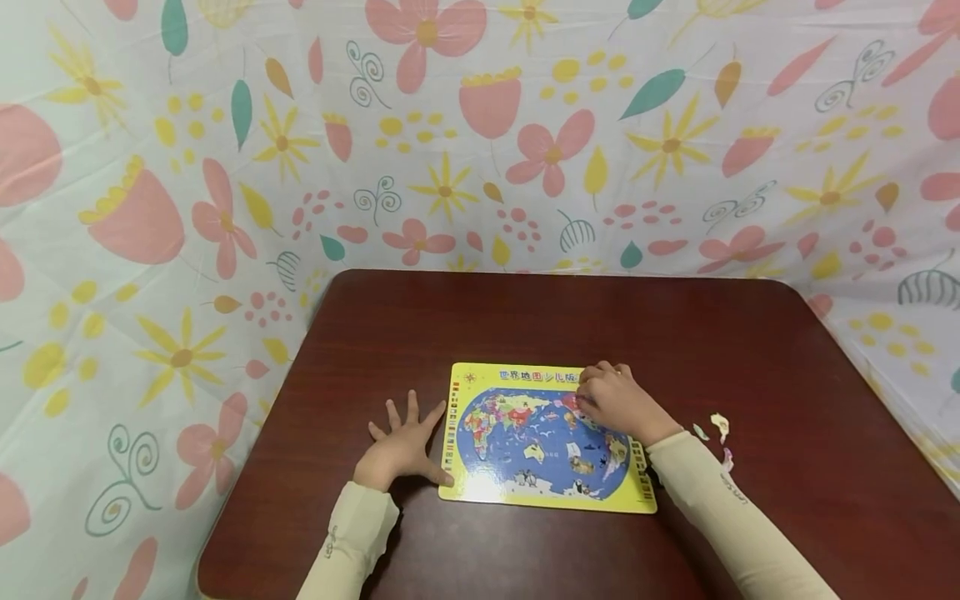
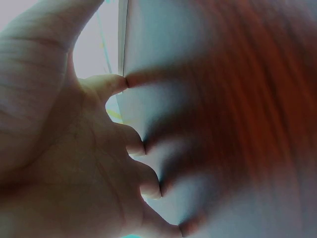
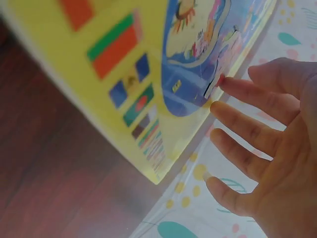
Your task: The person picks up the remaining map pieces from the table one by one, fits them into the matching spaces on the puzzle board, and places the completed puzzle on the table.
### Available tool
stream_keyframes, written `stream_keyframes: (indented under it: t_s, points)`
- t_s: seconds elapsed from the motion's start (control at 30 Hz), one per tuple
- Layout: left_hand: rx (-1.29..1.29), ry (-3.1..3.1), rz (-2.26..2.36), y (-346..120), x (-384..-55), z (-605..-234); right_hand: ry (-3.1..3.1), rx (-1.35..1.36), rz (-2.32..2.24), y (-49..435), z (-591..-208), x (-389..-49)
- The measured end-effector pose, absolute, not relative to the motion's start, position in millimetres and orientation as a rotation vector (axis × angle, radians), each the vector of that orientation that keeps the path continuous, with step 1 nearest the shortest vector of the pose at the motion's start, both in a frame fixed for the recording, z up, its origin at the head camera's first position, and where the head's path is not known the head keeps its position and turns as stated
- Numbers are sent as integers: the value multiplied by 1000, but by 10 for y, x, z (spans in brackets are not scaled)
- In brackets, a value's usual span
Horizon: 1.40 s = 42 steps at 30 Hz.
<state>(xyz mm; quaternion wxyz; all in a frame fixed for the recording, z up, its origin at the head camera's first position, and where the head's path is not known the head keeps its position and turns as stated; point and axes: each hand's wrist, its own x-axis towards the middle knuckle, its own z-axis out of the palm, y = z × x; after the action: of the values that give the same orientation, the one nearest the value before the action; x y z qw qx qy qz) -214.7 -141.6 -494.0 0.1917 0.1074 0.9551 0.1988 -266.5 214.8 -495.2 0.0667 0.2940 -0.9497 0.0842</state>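
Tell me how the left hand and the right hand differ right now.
The left hand is beside the map board's left edge; the right hand is over its upper right part.
In the head view, the left hand's fingers are spread, while the right hand's are bent and closer together.
Both are bare below pale sleeves.

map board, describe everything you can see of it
The map board is a thin, glossy-looking yellow rectangle lying flat on the table. It bears a Chinese title, a blue oval world map and flags down both sides. The right hand touches its upper right; the left hand has its thumb at the left edge.
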Motion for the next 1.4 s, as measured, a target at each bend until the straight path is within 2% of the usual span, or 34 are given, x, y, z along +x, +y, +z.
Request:
stream_keyframes:
  t_s: [0.27,0.7,0.93,1.4]
  points:
    - [310,2683,552,-1409,-2167,-4952,-2864,873,246,2266,-4919,-2648]
    - [252,2694,556,-1479,-2138,-4974,-2857,749,232,2755,-4863,-2545]
    - [265,2695,551,-1471,-2117,-5018,-2883,930,173,2604,-5024,-2396]
    - [300,2692,565,-1399,-2139,-4972,-2885,925,228,2553,-4970,-2346]
